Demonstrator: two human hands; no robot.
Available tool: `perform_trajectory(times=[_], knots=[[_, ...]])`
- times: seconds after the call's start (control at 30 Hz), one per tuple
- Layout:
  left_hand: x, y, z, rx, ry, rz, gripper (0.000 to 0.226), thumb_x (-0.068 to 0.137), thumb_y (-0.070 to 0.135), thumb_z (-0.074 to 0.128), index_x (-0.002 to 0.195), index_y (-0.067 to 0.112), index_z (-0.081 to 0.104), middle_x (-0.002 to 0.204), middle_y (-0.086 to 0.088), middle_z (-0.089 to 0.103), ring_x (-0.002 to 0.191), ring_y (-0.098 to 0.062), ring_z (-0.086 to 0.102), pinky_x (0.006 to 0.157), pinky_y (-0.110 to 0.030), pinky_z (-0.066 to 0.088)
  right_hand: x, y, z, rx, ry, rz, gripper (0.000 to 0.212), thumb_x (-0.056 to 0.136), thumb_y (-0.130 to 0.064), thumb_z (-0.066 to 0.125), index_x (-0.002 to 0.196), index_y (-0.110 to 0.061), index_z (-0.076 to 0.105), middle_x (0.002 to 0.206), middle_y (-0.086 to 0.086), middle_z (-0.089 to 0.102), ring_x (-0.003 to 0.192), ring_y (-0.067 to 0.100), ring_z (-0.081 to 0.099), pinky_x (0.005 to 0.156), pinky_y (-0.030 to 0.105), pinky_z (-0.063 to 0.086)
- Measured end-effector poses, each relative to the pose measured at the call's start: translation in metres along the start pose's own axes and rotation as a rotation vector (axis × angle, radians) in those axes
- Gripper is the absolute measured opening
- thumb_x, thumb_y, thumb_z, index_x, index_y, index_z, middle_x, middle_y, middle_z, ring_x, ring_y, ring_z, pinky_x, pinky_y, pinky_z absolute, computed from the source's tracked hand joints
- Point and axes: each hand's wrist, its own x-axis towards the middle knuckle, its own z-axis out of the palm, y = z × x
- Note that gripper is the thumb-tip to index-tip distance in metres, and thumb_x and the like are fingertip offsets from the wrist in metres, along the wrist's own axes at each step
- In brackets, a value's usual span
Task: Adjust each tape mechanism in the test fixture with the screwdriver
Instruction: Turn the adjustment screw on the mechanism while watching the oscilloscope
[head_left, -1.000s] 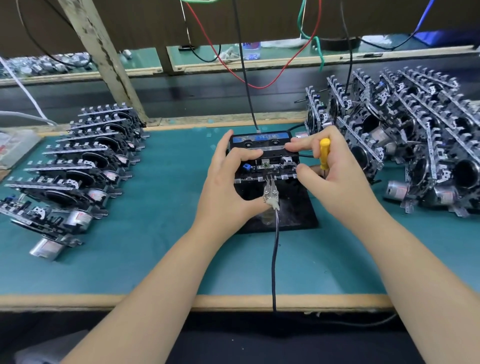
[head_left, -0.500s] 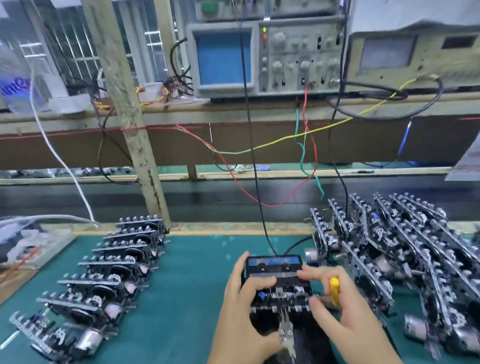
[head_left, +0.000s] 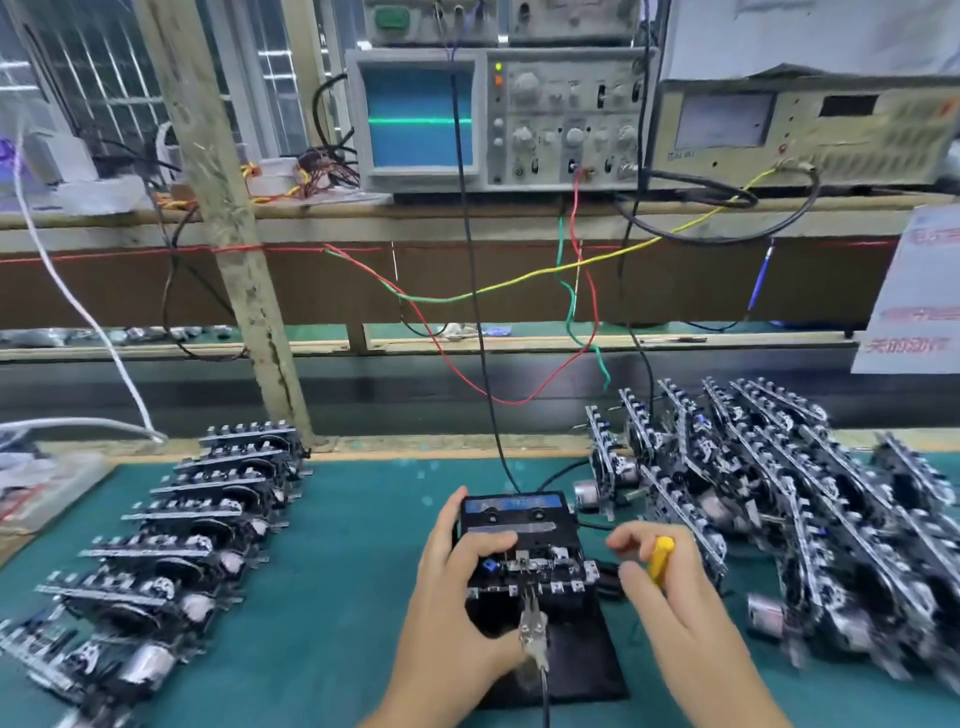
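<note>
A black tape mechanism (head_left: 524, 551) with a blue-labelled cassette sits in the black test fixture (head_left: 571, 654) on the green mat. My left hand (head_left: 457, 603) grips the mechanism's left side, the index finger curled over its top. My right hand (head_left: 675, 608) holds a yellow-handled screwdriver (head_left: 661, 558) just right of the mechanism, its tip hidden behind my fingers. A metal clip (head_left: 532, 631) on a black lead is attached at the mechanism's front.
Rows of tape mechanisms lie at the left (head_left: 171, 540) and stand packed at the right (head_left: 779, 499). An oscilloscope (head_left: 421, 117) showing a flat green trace and a meter (head_left: 800, 130) stand on the rear shelf. Coloured wires (head_left: 519, 283) hang down; a wooden post (head_left: 228, 234) rises at the left.
The view has tilted upward, bringing the oscilloscope into sight. My right hand has drawn slightly away to the right of the mechanism with the screwdriver. My left hand stays on the mechanism.
</note>
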Motion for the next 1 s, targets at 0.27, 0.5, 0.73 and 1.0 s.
perform_trajectory(times=[0.27,0.5,0.73,1.0], knots=[[0.002,0.001,-0.004,0.004,-0.043,-0.042,0.075,0.066,0.016,0.09,0.11,0.062,0.053,0.164,0.026,0.012,0.145,0.004,0.029,0.101,0.001,0.024,0.007,-0.016,0.008,-0.11,-0.187,-0.097,0.06,0.094,-0.021,0.066,0.107,-0.072,0.036,0.133,-0.011,0.052,0.127,0.001,0.043,0.098,0.008,0.029],[0.001,-0.006,-0.004,0.0,-0.037,0.003,0.07,0.068,0.02,0.091,0.115,0.057,0.054,0.165,0.021,0.014,0.146,0.006,0.025,0.106,-0.001,0.024,0.008,-0.007,0.009,-0.051,-0.196,-0.104,0.045,0.088,-0.025,0.065,0.109,-0.057,0.042,0.132,-0.012,0.053,0.125,0.011,0.052,0.099,0.05,0.048],[0.001,-0.01,-0.004,0.005,-0.05,0.017,0.072,0.068,0.02,0.091,0.119,0.056,0.053,0.166,0.017,0.014,0.146,0.008,0.022,0.106,-0.001,0.023,0.009,-0.003,0.009,0.011,-0.181,-0.127,0.046,0.085,-0.027,0.064,0.103,-0.063,0.043,0.136,-0.012,0.058,0.103,0.014,0.057,0.095,0.045,0.05],[0.001,-0.008,-0.004,-0.008,-0.051,0.006,0.069,0.068,0.021,0.091,0.118,0.053,0.054,0.165,0.017,0.015,0.144,0.009,0.026,0.106,-0.003,0.026,0.011,0.0,0.009,0.067,-0.183,-0.11,0.042,0.089,-0.022,0.067,0.095,-0.056,0.043,0.137,-0.024,0.058,0.099,0.013,0.057,0.086,0.028,0.047]])
